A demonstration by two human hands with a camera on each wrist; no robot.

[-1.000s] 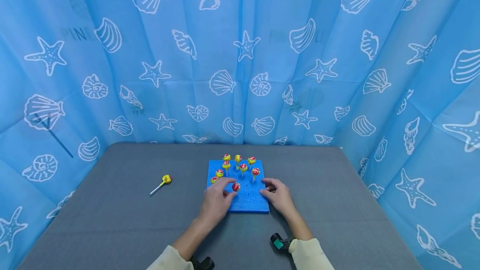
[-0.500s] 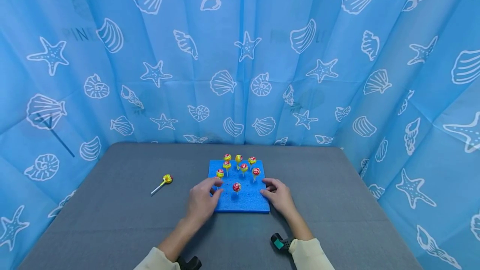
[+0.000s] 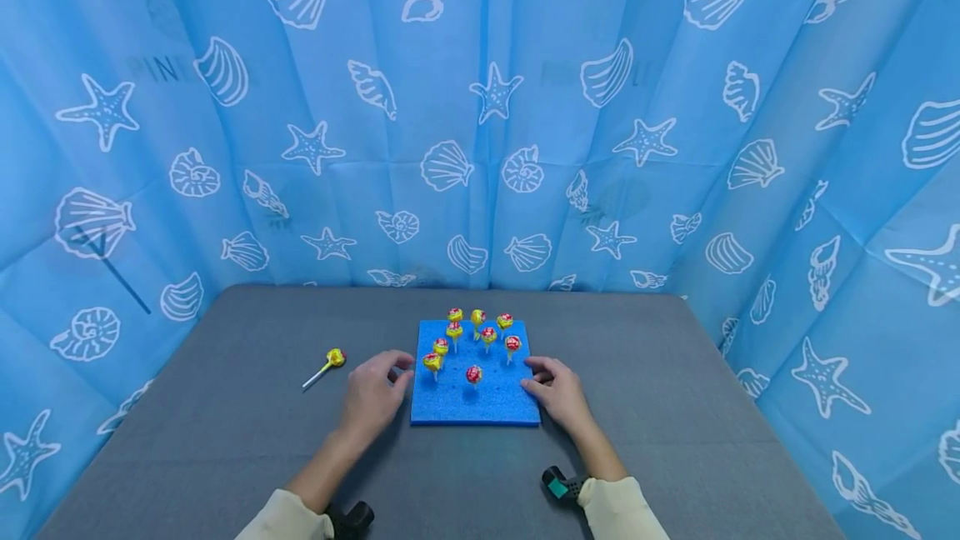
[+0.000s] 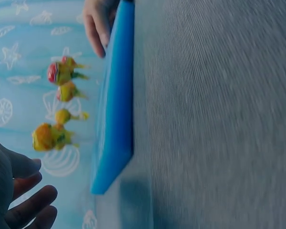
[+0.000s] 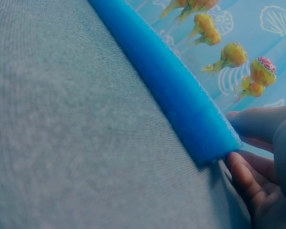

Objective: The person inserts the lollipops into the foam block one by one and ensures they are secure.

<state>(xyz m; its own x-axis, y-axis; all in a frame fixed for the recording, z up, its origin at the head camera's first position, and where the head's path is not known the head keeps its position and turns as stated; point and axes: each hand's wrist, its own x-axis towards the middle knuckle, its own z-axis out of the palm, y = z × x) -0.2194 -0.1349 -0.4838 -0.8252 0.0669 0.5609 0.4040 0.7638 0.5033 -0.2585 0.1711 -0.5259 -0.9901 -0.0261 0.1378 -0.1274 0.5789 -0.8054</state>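
Observation:
Several lollipops in yellow and red wrappers, one of them a front lollipop (image 3: 474,375), stand on their sticks in a blue foam board (image 3: 495,407). My left hand (image 3: 377,390) is just off the board's left edge, its fingers loosely bent and holding nothing; the left wrist view shows the fingers (image 4: 31,205) spread apart. Farther left, a loose lollipop (image 3: 334,358) lies on the table, its white stick pointing toward the front. At the board's right edge, my right hand (image 3: 557,390) holds the foam, thumb above and fingers at the side in the right wrist view.
The grey cloth-covered table (image 3: 225,440) extends around the board. A blue curtain (image 3: 480,123) with white shells and starfish hangs behind and along the sides. Black wrist devices (image 3: 555,482) are strapped to both wrists.
My left hand has drawn away from the front lollipop, moving left across the board and past its edge. That lollipop stays standing in the foam. The right hand has not moved.

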